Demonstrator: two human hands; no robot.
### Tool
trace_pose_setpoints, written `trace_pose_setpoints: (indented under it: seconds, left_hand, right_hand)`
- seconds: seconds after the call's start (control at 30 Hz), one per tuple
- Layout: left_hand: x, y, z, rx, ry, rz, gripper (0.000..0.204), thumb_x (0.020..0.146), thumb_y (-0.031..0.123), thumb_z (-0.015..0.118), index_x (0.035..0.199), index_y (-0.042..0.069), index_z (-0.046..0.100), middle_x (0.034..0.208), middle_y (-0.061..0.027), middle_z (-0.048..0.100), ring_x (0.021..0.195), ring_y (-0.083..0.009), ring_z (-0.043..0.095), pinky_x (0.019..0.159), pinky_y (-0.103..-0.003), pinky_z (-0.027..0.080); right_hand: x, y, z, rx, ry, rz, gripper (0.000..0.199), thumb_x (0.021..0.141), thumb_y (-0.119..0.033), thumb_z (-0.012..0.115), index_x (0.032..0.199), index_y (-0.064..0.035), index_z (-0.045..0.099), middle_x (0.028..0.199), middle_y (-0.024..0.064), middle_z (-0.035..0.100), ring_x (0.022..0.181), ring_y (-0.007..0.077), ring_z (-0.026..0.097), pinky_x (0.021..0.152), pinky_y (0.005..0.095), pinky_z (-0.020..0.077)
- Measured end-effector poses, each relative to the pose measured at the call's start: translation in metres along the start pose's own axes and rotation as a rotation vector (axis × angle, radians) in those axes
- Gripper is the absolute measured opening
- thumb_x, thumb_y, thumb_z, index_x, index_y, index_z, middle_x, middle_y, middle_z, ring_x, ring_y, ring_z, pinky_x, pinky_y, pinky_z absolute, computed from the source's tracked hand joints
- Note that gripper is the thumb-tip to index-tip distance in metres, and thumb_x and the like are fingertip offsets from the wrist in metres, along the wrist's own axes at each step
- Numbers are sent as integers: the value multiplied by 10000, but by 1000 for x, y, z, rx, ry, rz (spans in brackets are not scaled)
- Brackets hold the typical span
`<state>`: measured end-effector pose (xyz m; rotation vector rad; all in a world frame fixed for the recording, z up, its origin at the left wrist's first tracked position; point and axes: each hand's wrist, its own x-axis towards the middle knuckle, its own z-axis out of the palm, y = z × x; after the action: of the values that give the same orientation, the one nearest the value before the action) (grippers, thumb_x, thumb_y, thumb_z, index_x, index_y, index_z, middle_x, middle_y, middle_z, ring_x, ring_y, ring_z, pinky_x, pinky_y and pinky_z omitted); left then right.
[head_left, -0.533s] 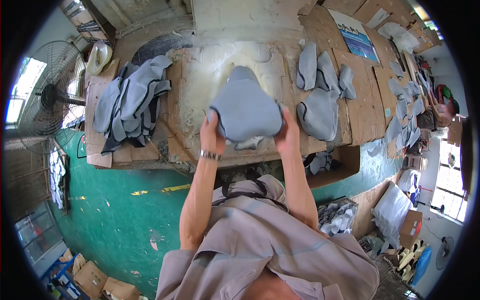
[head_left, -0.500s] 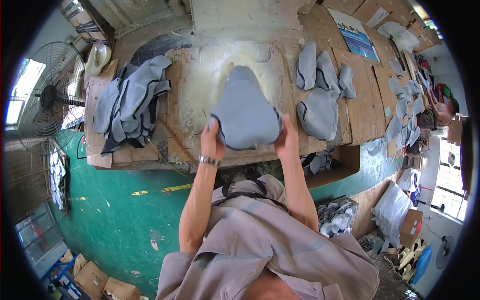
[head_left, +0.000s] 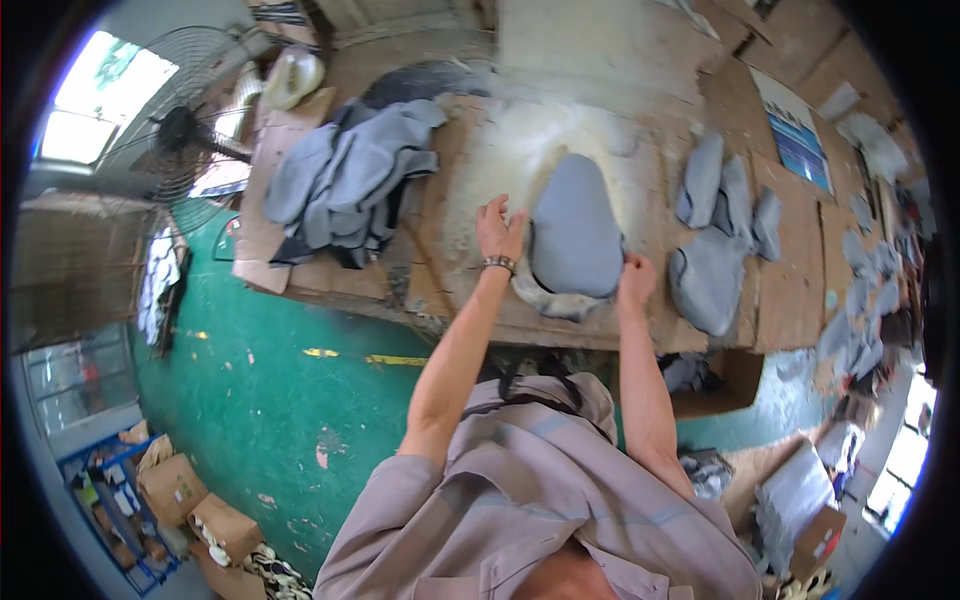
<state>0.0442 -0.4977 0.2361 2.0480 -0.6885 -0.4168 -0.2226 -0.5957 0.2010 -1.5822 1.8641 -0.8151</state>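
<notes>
A grey saddle-shaped cover (head_left: 577,225) with a dark edge lies on the cardboard-topped bench, its narrow end pointing away from me. A pale, worn rim of something (head_left: 550,300) shows under its near left edge. My right hand (head_left: 635,280) is closed at the cover's right edge, thumb and fingers pinching it. To the left of the cover, my left hand (head_left: 498,232) is raised with its fingers apart and nothing in them. A watch or metal bracelet (head_left: 499,264) circles the left wrist.
A heap of grey covers (head_left: 350,175) with dark edges lies on the bench at left. Several grey pieces (head_left: 708,280) sit at right, above an open cardboard box (head_left: 735,385). A wire-cage fan (head_left: 180,135) stands at far left, and a pale yellow moulded piece (head_left: 294,78) lies behind the heap.
Both hands held the saddle-shaped piece by its wide end before. Now the cover lies on the bench, my left hand has let go, and the right keeps its edge. The view has shifted left.
</notes>
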Motion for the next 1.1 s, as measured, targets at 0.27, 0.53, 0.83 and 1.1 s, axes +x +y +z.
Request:
trace_pose_setpoints:
  seconds: [0.27,0.53,0.83,1.1]
  left_hand:
    - [81,19,-167,942,514,448,471,689,192,873,1130,131,717,1204,-112,633,1165,-328,575,982,-488,431]
    - [90,123,-237,406,461,506,197,799,140,814,961,55,743,1047,-126,697,977,-332,667,826,-424,515]
    - [-19,223,-156,158,405,753,322,817,149,830,1096,16,740,1076,-136,691,1000,-342,656,899,-404,519]
    - [-42,139,-66,-1590,-870,-298,726,867,559,755,1386,84,574,1391,-83,614,1222,-256,595,1016,-449,498]
  right_hand:
    - [-5,-9,-20,70,-16,47,349,974,-291,622,991,46,711,893,211,715,880,394,675,819,466,503]
    - [-71,-133,-83,494,-428,-96,335,1024,-256,634,1237,2,655,1044,77,717,955,144,652,831,298,519]
    - [-33,-329,-24,1378,-933,233,249,972,-224,723,1079,-7,666,1043,91,726,921,233,706,887,386,558]
    - [-4,-299,-54,1477,-932,472,273,977,-237,711,1138,-21,668,1130,123,735,1037,266,704,956,445,544]
